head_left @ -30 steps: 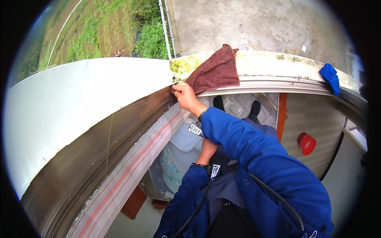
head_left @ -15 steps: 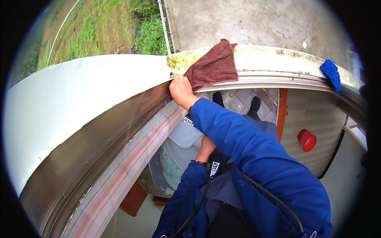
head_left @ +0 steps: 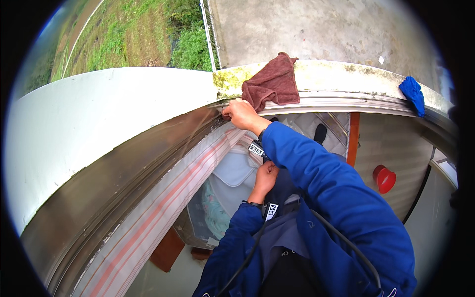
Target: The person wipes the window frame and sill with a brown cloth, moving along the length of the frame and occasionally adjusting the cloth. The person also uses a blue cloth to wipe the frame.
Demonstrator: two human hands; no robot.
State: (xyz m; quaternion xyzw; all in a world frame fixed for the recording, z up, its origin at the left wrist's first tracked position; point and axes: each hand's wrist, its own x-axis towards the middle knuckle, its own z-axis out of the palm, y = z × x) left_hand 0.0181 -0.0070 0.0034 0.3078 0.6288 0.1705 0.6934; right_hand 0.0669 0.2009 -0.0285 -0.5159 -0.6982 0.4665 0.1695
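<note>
My right hand reaches to the inner corner of the window frame, its fingers closed and pressed into the end of the track. A bit of dark reddish fabric shows under the fingertips. The brown cloth runs from this hand up over the ledge, creased near the knuckles. Below the right wrist, my left hand is held close to my body with curled fingers; whatever they may hold is hidden.
A metal window track runs right from the corner. On the ledge lies a blue cloth. A striped curtain hangs along the left window. A red bucket stands at the right. Outside, the ledge drops to a concrete yard.
My right hand has shifted slightly right and down at the corner, and the brown cloth's near edge has bunched up. My left hand has risen from under the right forearm into fuller view.
</note>
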